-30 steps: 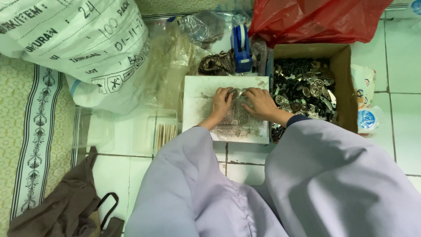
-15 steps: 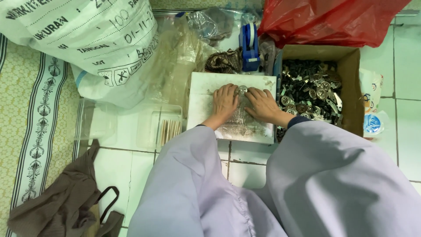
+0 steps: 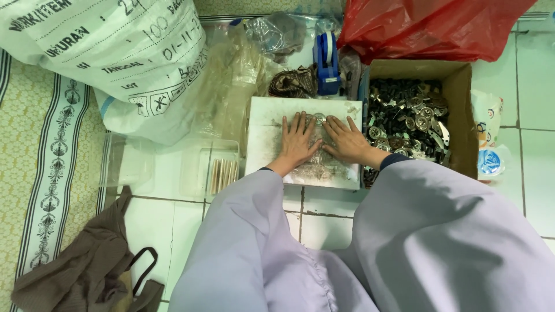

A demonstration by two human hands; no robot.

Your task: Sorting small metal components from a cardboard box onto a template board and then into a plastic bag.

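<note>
My left hand (image 3: 298, 141) and my right hand (image 3: 345, 140) lie side by side, palms down, on a smudged white board (image 3: 266, 150) on the tiled floor. The fingers of both point away from me and meet around a small round metal part (image 3: 318, 119) near the board's far edge. I cannot tell which fingers grip it. Wide lilac sleeves cover both arms. To the right of the board stands an open cardboard box (image 3: 459, 98) filled with several small metal and black parts.
A large white printed sack (image 3: 104, 52) lies at the far left, a red plastic bag (image 3: 428, 23) at the far right. A blue tape dispenser (image 3: 326, 60) stands behind the board. A clear plastic tray (image 3: 199, 159) holds thin sticks. A brown bag (image 3: 87, 271) lies near left.
Both hands stay on the board; their fingers have stretched out flatter and further forward. The view has shifted slightly.
</note>
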